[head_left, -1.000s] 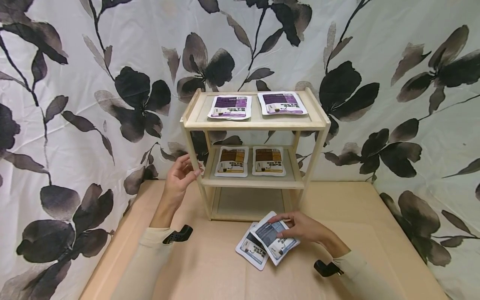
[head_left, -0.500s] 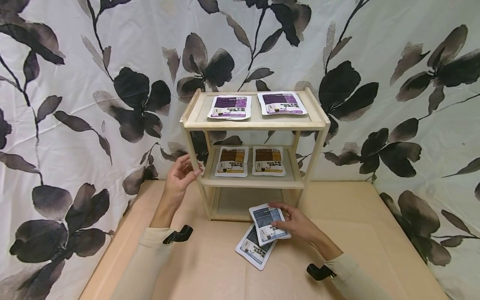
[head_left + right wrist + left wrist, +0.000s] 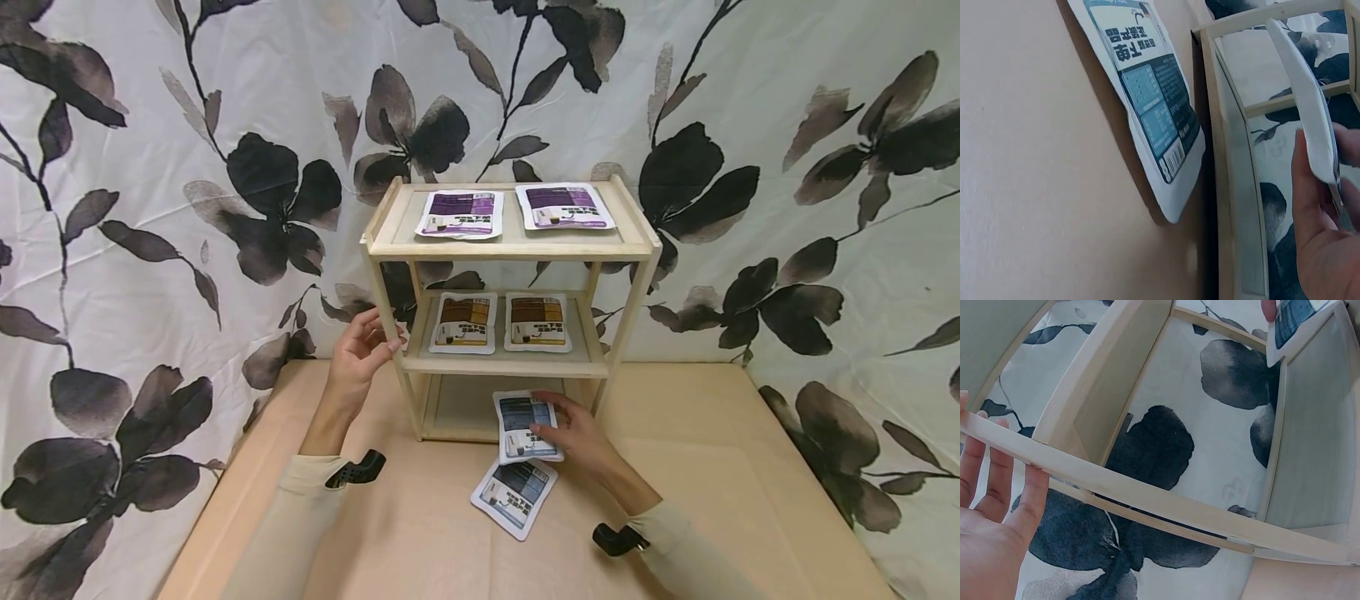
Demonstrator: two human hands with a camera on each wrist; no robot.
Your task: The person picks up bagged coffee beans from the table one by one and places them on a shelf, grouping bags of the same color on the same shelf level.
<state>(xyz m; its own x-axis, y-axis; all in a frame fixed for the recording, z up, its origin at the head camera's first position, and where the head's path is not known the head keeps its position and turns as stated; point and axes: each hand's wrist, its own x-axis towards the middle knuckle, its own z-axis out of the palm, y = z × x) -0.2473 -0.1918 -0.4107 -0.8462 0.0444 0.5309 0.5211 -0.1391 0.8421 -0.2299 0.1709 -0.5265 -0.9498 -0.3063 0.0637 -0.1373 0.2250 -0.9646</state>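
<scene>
In the head view my right hand (image 3: 581,433) pinches a white pouch with a blue label (image 3: 522,425) by its right side, in front of the bottom tier of a wooden shelf rack (image 3: 502,367). The right wrist view shows this held pouch (image 3: 1310,100) edge-on, between thumb and fingers. A second blue-labelled pouch (image 3: 513,500) lies on the table below it, its upper edge partly overlapped by the held one. My left hand (image 3: 360,354) holds the rack's left front post; in the left wrist view its fingers (image 3: 1000,481) lie against that post.
Two purple-labelled pouches (image 3: 461,214) lie on the rack's top tier and two brown-labelled pouches (image 3: 463,323) on the middle tier. The rack stands on a tan table (image 3: 675,400) before a floral curtain (image 3: 262,75). Black wrist cameras (image 3: 356,470) sit at both cuffs.
My right hand has lifted the upper blue pouch off the other one and carried it up and left toward the bottom tier, turning it more upright. The left hand stays at the post.
</scene>
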